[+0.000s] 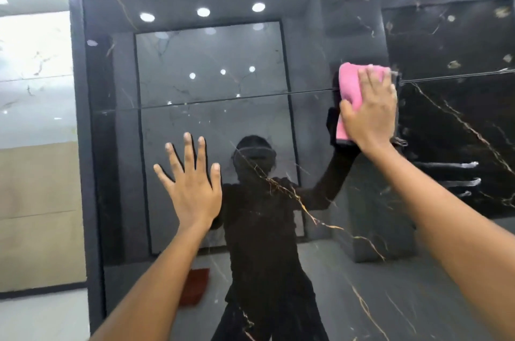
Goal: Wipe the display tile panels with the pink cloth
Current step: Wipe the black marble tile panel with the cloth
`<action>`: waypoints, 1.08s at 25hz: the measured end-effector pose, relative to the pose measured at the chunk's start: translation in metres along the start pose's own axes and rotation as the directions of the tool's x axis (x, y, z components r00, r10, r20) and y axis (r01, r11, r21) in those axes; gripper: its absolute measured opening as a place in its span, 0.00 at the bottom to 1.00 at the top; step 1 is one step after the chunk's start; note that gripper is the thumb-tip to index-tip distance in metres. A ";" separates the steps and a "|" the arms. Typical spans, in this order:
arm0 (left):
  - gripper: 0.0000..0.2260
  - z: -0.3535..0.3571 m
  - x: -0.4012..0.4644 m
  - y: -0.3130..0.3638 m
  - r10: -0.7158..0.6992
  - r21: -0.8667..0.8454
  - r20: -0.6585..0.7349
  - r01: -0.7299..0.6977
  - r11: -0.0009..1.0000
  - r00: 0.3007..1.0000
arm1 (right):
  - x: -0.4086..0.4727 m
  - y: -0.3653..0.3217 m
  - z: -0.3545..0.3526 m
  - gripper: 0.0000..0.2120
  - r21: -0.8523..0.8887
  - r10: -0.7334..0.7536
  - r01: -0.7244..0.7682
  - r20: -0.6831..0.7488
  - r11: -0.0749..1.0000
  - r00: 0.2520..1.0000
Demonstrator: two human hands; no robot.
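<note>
A glossy black marble tile panel [320,34] with gold veins fills the view and mirrors the room and a person. A thin horizontal joint crosses it at mid height. My right hand [370,115] presses a folded pink cloth [348,90] flat against the panel over that joint, at the upper right. The fingers lie straight over the cloth. My left hand [192,182] rests flat on the lower tile with fingers spread wide, holding nothing.
A dark vertical frame edge [83,145] bounds the panel on the left. Beyond it stand lighter beige and white tile panels [36,173]. Streaky wipe marks [451,173] show on the panel at the right.
</note>
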State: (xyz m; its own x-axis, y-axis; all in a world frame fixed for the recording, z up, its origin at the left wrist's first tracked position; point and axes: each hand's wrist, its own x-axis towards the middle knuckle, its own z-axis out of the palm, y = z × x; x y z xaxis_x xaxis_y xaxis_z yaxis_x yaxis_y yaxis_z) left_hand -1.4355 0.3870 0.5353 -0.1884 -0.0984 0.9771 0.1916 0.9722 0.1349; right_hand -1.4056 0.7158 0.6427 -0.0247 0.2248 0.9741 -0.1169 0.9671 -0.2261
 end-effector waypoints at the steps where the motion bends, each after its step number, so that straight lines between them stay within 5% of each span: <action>1: 0.27 0.003 0.000 -0.001 0.015 -0.004 -0.007 -0.015 1.000 1.000 | 0.010 -0.015 0.000 0.33 0.046 0.081 -0.080 -0.020 0.996 0.997; 2: 0.27 0.004 0.001 -0.001 0.021 -0.015 -0.008 -0.021 1.000 1.000 | 0.013 -0.037 0.004 0.33 0.080 0.042 -0.039 -0.036 0.996 0.998; 4: 0.27 0.003 0.005 -0.001 0.024 -0.025 -0.020 -0.024 0.999 1.000 | -0.016 -0.085 0.021 0.34 0.105 -0.326 0.330 -0.054 0.938 0.944; 5: 0.27 0.002 0.006 -0.001 0.022 -0.034 -0.020 -0.022 0.999 1.000 | -0.043 -0.102 0.026 0.34 0.107 -0.589 0.587 -0.017 0.802 0.808; 6: 0.26 0.002 0.004 -0.002 0.018 -0.042 -0.020 -0.019 0.999 1.000 | -0.074 -0.110 0.026 0.33 0.145 -0.807 0.795 0.053 0.589 0.589; 8: 0.26 0.003 0.002 -0.004 0.025 -0.033 -0.031 -0.026 0.999 0.999 | -0.085 -0.088 0.019 0.31 0.203 -0.967 0.964 0.219 0.174 0.128; 9: 0.26 0.004 0.001 -0.005 0.017 -0.035 -0.029 -0.018 0.999 0.999 | -0.066 -0.071 0.016 0.30 0.166 -0.978 0.982 0.199 0.089 0.055; 10: 0.26 0.004 0.000 -0.005 0.009 -0.036 -0.029 -0.010 0.999 1.000 | -0.041 -0.056 0.014 0.30 0.111 -0.968 0.975 0.180 0.194 0.172; 11: 0.26 0.005 0.000 -0.004 0.002 -0.036 -0.033 -0.003 0.999 0.999 | -0.014 -0.042 0.011 0.30 0.076 -0.890 0.892 0.138 0.446 0.434; 12: 0.26 0.005 0.000 -0.002 0.004 -0.036 -0.034 -0.005 0.999 0.999 | 0.012 -0.029 0.007 0.30 0.061 -0.684 0.681 0.059 0.729 0.727; 13: 0.26 0.005 0.000 0.000 0.009 -0.032 -0.031 -0.010 0.999 0.999 | 0.024 -0.020 0.003 0.31 0.082 -0.390 0.387 0.019 0.918 0.921; 14: 0.26 0.005 0.001 0.000 0.007 -0.027 -0.027 -0.007 1.000 1.000 | 0.019 -0.019 0.004 0.31 0.129 -0.159 0.155 0.023 0.979 0.987; 15: 0.26 0.004 0.002 0.000 -0.007 -0.025 -0.027 0.007 1.000 1.000 | -0.001 -0.022 0.008 0.32 0.131 -0.099 0.097 0.007 0.987 0.995; 16: 0.26 0.004 0.002 0.001 -0.041 -0.038 -0.028 0.040 0.998 0.999 | -0.033 -0.024 0.013 0.34 0.129 -0.214 0.213 -0.001 0.969 0.977; 17: 0.26 0.003 0.001 0.005 -0.086 -0.064 -0.030 0.084 0.994 0.996 | -0.072 -0.022 0.016 0.34 0.131 -0.473 0.466 0.030 0.875 0.880; 18: 0.27 0.002 -0.004 0.014 -0.115 -0.096 -0.025 0.112 0.989 0.993 | -0.111 -0.015 0.014 0.34 0.159 -0.745 0.729 0.097 0.666 0.660; 19: 0.27 0.003 -0.013 0.026 -0.100 -0.116 -0.018 0.097 0.989 0.995 | -0.135 -0.005 0.008 0.33 0.181 -0.895 0.880 0.173 0.439 0.411; 20: 0.28 0.006 -0.026 0.041 -0.037 -0.121 -0.010 0.035 0.992 0.999 | -0.137 0.007 0.001 0.33 0.180 -0.942 0.942 0.235 0.282 0.237; 21: 0.28 0.011 -0.044 0.058 0.044 -0.111 0.002 -0.044 0.993 0.999 | -0.121 0.018 -0.004 0.34 0.138 -0.949 0.961 0.245 0.239 0.200; 23: 0.27 0.023 -0.069 0.078 0.106 -0.080 0.010 -0.105 0.991 0.994 | -0.064 0.032 -0.002 0.34 0.024 -0.854 0.863 0.167 0.504 0.493; 25: 0.27 0.031 -0.074 0.081 0.056 -0.071 0.003 -0.056 0.996 0.998 | 0.006 0.047 -0.006 0.35 -0.040 -0.605 0.608 0.070 0.793 0.793; 27: 0.27 0.033 -0.072 0.079 0.044 -0.056 -0.015 -0.045 0.997 0.999 | 0.031 0.048 -0.008 0.34 0.065 -0.396 0.395 0.003 0.917 0.918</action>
State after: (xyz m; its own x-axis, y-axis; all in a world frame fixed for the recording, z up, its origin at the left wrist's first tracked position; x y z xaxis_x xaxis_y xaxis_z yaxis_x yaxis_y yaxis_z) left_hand -1.4384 0.4781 0.4704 -0.1655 -0.0585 0.9845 0.2537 0.9621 0.0998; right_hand -1.4041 0.7699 0.6616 0.0205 -0.1767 0.9840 -0.1810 0.9673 0.1775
